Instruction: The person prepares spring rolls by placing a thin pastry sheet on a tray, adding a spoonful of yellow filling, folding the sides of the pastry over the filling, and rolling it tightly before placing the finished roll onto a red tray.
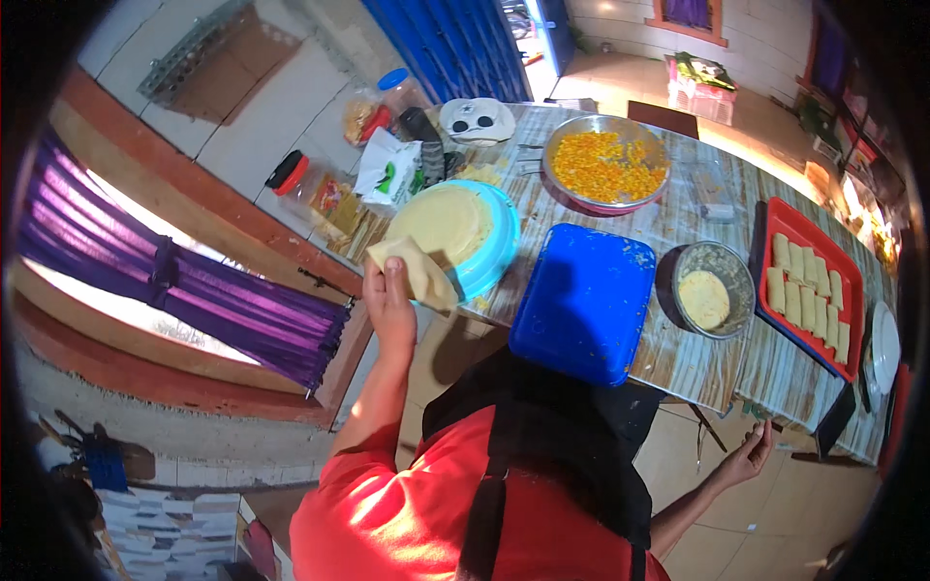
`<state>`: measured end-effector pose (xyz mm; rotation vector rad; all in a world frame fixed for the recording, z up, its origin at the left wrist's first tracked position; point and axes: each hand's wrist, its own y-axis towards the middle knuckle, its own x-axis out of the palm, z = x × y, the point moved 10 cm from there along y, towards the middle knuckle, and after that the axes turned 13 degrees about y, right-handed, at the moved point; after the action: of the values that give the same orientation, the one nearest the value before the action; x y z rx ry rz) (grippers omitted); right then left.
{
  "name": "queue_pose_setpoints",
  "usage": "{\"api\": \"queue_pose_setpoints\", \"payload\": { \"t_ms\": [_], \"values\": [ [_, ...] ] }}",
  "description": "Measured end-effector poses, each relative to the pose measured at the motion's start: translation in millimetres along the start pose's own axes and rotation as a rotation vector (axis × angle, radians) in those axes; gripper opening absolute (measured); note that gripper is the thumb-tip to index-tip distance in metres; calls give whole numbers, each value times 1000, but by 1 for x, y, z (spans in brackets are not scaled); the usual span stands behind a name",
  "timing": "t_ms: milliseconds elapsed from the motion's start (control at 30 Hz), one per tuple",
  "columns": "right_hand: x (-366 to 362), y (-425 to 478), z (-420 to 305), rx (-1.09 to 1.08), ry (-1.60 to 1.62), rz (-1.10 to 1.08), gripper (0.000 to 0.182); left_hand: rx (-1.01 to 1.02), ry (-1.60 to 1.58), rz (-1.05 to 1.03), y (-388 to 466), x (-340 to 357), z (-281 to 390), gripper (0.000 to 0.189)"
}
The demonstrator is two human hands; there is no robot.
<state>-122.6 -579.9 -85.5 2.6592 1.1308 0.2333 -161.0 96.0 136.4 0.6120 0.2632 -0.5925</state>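
My left hand [392, 309] pinches a thin pale pastry wrapper [429, 279] between thumb and fingers. It hangs folded over at the near left edge of a stack of round wrappers [439, 221], which rests on a turquoise plastic base [501, 240]. In front of my body lies a blue plastic tray [581, 298] with small crumbs on it. My right hand [748, 454] is low at the right, beside the table's front edge, fingers bent and close together. No object shows clearly in it. Several rolled pastries [803, 283] lie in two rows on a red tray [781, 210].
A metal bowl [607, 200] holds chopped orange-yellow filling. A smaller metal bowl [734, 261] contains a pale mixture. Jars [301, 178], a tissue pack [389, 171] and a white mask-shaped item [477, 120] stand by the wall. A white plate [884, 348] sits at far right.
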Motion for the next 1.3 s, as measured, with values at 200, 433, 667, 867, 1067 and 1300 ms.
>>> {"api": "queue_pose_setpoints", "payload": {
  "t_ms": [200,433,667,867,1067,1300],
  "values": [
    [138,-55,-76,131,423,-353,24,-136,-444,-818,-21,114,80,26],
    [279,-161,-118,712,1083,-993,72,-94,-489,-1248,-69,192,130,28],
    [285,-139,-123,803,964,-789,53,-227,-610,-1306,-62,216,76,30],
    [313,-115,-161,692,777,-815,42,-163,-743,-1185,-47,220,33,30],
    [357,-98,-210,553,531,-973,39,-562,-967,-1297,-71,231,-26,28],
    [396,-119,-243,587,187,-1310,36,-289,-881,-1055,-20,213,-39,39]
  ]
}}
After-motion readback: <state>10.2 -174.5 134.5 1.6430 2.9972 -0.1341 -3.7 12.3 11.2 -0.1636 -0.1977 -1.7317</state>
